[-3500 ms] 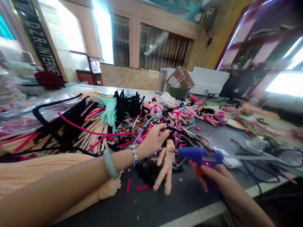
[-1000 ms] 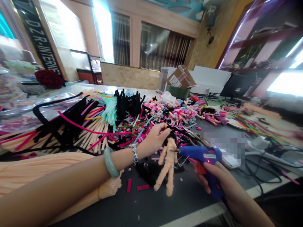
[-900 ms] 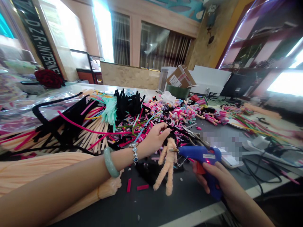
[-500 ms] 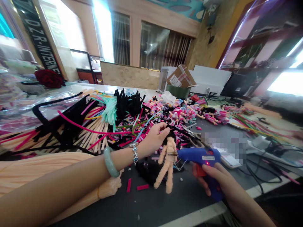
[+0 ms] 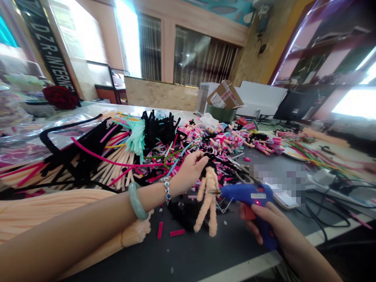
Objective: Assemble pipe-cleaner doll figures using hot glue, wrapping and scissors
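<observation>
A doll [image 5: 209, 197] twisted from peach pipe cleaners, black at the head, hangs upright from my left hand [image 5: 194, 166]. The thumb and fingers of that hand pinch its black top. My right hand [image 5: 263, 225] is wrapped round the handle of a blue glue gun [image 5: 246, 192] with a lit red light. The gun's nozzle points left at the doll's body, at or very near its side; I cannot tell whether it touches. Below the doll's arm lies black fuzzy material [image 5: 185, 213] on the dark table.
Peach pipe cleaners [image 5: 73, 211] lie bundled at the left, with black and mint ones [image 5: 136, 137] behind. Pink and purple pieces [image 5: 223, 139] are heaped at the back. Scissors [image 5: 241, 168] lie behind the gun. Cables and a power strip [image 5: 326, 184] are at right.
The doll's legs have swung slightly to the right and its head has tipped a little left in my left hand. The glue gun has hardly moved.
</observation>
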Motion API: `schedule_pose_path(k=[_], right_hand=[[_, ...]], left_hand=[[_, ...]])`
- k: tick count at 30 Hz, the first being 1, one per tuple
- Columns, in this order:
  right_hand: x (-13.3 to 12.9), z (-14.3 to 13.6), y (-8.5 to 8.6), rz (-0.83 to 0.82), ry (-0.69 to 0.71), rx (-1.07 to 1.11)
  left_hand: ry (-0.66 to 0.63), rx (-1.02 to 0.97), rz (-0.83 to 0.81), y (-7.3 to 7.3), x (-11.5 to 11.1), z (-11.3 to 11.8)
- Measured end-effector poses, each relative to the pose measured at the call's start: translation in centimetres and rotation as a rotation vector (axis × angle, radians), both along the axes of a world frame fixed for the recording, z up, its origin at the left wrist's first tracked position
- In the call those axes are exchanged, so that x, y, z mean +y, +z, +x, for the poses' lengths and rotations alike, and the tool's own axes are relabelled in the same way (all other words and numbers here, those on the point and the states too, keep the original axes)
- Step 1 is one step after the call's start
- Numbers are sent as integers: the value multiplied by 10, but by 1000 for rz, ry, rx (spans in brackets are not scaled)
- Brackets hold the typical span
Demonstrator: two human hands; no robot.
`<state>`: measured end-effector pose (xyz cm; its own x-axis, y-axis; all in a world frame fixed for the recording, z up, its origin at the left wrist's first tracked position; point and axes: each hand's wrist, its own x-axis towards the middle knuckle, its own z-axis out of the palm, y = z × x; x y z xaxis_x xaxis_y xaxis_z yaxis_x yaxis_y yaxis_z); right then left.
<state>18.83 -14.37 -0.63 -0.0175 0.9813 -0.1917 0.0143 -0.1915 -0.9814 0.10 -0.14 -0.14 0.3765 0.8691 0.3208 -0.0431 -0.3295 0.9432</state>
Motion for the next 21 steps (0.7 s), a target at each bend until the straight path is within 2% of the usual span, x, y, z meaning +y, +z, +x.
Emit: schedule_pose_path(k=[16,21], right_hand=[[6,15,-14,-45,135,197],[7,16,-14,-46,166,271]], left_hand=[[27,32,76,2,1,-2],[37,10,70,1,3,-1]])
